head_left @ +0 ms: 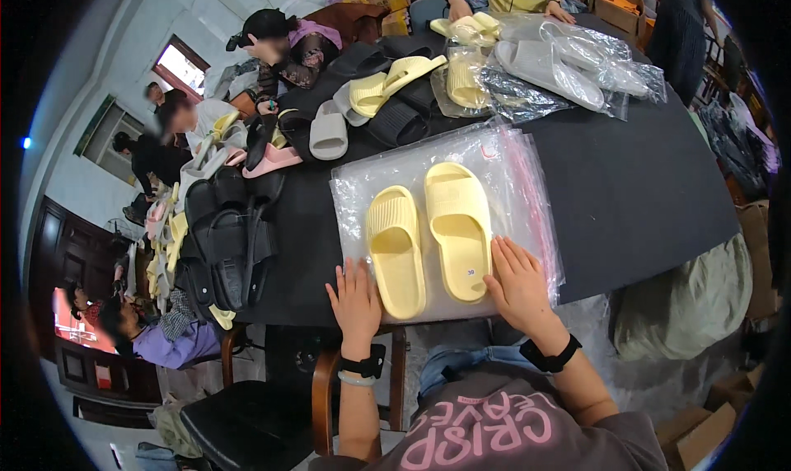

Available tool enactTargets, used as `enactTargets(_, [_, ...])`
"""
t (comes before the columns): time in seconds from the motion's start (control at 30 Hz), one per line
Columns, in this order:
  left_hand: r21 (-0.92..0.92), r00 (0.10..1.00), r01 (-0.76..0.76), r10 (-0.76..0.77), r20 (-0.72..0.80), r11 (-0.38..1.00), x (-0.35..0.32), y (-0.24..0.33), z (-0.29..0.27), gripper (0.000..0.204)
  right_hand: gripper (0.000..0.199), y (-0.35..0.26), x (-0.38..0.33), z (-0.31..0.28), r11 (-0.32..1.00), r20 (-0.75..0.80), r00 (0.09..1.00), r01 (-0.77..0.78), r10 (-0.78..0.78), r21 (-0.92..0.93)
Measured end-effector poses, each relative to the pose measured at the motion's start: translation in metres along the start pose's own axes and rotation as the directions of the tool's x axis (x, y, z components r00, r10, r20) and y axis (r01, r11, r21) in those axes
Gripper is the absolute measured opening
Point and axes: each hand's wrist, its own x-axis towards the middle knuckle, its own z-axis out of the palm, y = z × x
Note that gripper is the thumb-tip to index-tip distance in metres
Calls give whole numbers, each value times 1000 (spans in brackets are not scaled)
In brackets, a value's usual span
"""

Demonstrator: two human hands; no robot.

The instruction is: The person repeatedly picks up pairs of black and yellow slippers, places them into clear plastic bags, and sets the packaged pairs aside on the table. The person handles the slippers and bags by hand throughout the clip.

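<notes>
Head view: pair of pale yellow foam slide sandals [428,232] lying side by side on a stack of clear plastic bags [511,166] at the black worktop's [643,182] near edge. Left hand [356,298] resting flat, fingers spread, touching the left sandal's heel side. Right hand [519,285] lying open against the right sandal's heel.

At the upper left of the frame I see a pale wall [124,51] with a bright window [183,65]. Dark wooden panelling [62,240] runs down the left edge. A black-topped table [643,182] fills the centre; a wooden chair [321,405] stands at the bottom.
</notes>
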Motion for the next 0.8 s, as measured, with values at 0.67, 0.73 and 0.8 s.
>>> enactTargets(0.67, [-238,908,-414,418,-34,879,65,92,-49,52,45,-4,-2,5,995,-39,996,79,-82,-66])
enactTargets(0.73, [-228,921,-390,379,-91,892,66,90,-43,49,44,-5,-3,3,997,-47,997,58,-60,-44])
enactTargets(0.8, [-250,934,-356,347,-83,900,65,85,-44,48,44,-3,-4,6,994,-47,996,77,-81,-72])
